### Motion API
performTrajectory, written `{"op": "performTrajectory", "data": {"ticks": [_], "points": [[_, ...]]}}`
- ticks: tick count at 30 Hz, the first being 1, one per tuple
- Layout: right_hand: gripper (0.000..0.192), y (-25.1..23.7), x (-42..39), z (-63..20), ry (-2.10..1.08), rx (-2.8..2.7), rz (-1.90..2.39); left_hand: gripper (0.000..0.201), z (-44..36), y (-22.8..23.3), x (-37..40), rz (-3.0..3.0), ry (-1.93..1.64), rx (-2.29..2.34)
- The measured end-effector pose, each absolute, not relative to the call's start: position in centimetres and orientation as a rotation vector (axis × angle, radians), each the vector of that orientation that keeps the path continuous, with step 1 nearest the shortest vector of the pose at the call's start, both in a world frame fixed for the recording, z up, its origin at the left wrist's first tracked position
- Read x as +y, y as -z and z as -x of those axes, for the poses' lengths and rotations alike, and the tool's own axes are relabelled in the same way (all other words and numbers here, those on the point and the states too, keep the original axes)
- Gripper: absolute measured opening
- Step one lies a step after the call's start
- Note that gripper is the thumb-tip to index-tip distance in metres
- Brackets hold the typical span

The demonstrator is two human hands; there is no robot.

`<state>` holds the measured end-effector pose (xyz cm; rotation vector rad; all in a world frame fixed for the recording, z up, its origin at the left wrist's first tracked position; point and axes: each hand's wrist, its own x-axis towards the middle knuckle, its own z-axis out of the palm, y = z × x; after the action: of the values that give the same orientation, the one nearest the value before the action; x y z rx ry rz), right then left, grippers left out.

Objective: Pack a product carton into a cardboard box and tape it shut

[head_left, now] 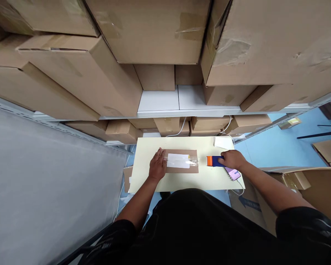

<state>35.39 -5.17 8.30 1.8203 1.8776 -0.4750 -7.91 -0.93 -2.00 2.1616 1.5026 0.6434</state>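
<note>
A flat brown cardboard box [182, 170] lies on the pale yellow table, with a white label [178, 161] on top. Clear tape [193, 162] runs along it over the label, its right end wrinkled by the box's edge. My left hand [157, 164] rests on the box's left end, fingers stretched out. To the right of the box, my right hand [233, 160] is closed around a blue-and-orange tape dispenser [215, 161], its orange end towards the box and a gap between them. Just below that hand is a phone [234, 173] with a lit screen, partly covered.
A white box [223, 142] sits at the table's [143, 147] back right corner. Beyond the table rises a shelf [160, 101] stacked with large cartons [160, 33]. A large open carton [320, 191] stands at right. White cables [182, 127] hang behind the table and beside the phone.
</note>
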Motion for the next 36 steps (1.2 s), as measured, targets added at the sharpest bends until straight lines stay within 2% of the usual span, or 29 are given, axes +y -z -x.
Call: {"op": "performTrajectory", "data": {"ticks": [5, 9, 19, 21, 26, 30, 36], "points": [[0.05, -6.0, -4.1, -33.0, 0.597, 1.819, -1.855, 0.055, 7.8, 1.7, -1.0, -2.14, -0.658, 1.491], [0.039, -4.0, -3.3, -30.8, 0.702, 1.829, -1.959, 0.055, 7.8, 1.4, -1.1, -2.092, -0.659, 1.486], [0.036, -0.8, -5.9, -24.3, 0.718, 1.836, -1.941, 0.054, 7.7, 1.5, -1.2, -2.052, -0.68, 1.456], [0.035, -1.0, -6.8, -24.6, 0.686, 1.8, -1.947, 0.054, 7.8, 1.5, -1.2, -2.052, -0.675, 1.445], [0.053, -1.0, -8.2, -28.1, 0.468, 1.633, -2.22, 0.057, 7.9, 2.0, -1.2, -1.961, -0.653, 1.426], [0.039, 1.3, -8.3, -28.5, 0.317, 1.618, -2.33, 0.062, 8.0, 2.5, -1.2, -1.825, -0.659, 1.428], [0.034, 5.2, -7.8, -27.2, 0.455, 1.629, -2.327, 0.073, 8.1, 2.9, -1.2, -1.609, -0.651, 1.445]]}}
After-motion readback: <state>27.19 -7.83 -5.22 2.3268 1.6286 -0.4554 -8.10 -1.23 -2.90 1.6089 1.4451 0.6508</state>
